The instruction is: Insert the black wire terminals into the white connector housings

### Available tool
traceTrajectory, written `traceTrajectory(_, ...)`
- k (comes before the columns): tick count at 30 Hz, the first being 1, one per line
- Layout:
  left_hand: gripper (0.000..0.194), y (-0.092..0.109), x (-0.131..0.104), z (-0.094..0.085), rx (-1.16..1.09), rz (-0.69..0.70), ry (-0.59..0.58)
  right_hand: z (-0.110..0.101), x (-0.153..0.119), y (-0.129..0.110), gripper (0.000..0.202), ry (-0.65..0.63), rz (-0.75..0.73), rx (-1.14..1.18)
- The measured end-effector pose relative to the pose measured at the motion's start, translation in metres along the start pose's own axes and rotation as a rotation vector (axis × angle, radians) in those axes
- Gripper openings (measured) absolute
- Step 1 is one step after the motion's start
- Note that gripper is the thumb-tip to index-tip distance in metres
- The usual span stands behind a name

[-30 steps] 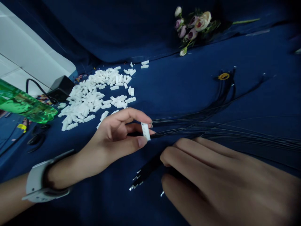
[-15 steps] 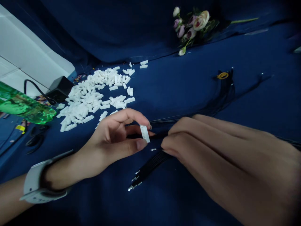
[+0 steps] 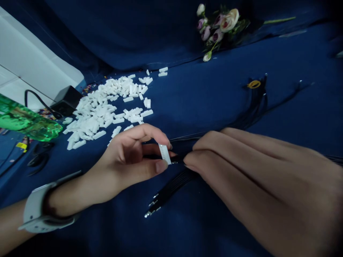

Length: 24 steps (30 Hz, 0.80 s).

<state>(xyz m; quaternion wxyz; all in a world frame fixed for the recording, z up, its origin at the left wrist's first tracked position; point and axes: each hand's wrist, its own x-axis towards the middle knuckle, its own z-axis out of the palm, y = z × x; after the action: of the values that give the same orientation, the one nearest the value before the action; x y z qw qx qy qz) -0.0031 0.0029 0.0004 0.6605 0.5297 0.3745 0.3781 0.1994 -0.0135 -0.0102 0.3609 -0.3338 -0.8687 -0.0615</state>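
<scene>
My left hand [image 3: 128,157], with a pale watch band at the wrist, pinches a small white connector [image 3: 164,154] between thumb and forefinger. Close to its right, my right hand [image 3: 227,160] is closed on a thin black wire whose metal tip [image 3: 174,162] points at the connector's lower end; whether they touch is hard to tell. Black wires [image 3: 177,182] with silver tips run out below my right hand onto the blue cloth. More dark wires pass behind both hands.
A heap of white connectors [image 3: 93,114] lies at the left. Beyond it are a green bottle [image 3: 29,119], a black box [image 3: 66,101] and a cable. Artificial flowers [image 3: 219,26] lie at the back, and a wire bundle with a yellow tie [image 3: 253,84] at the right.
The wire's metal tip in my right hand has moved up and is now beside the connector's lower end. My left hand still holds the connector, nearly in place.
</scene>
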Motion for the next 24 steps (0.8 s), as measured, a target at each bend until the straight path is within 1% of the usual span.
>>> traceTrajectory(5,0.021,0.001,-0.001,0.0,0.016,-0.012,0.005,0.0,0.002,0.001,0.026,-0.104,-0.044,-0.067)
traceTrajectory(7,0.021,0.0,-0.001,0.0,0.016,-0.02,0.009,0.001,0.002,0.001,0.026,-0.117,-0.061,-0.08)
traceTrajectory(13,0.021,-0.001,0.0,0.001,0.001,-0.015,0.009,0.002,-0.001,0.002,0.025,-0.097,-0.096,-0.098)
traceTrajectory(19,0.021,-0.001,-0.002,0.001,0.015,-0.038,0.0,0.002,-0.003,0.006,0.022,-0.007,-0.107,-0.074)
traceTrajectory(24,0.021,-0.002,-0.002,-0.001,0.047,-0.039,-0.009,0.004,-0.009,0.007,0.026,-0.078,-0.113,-0.081)
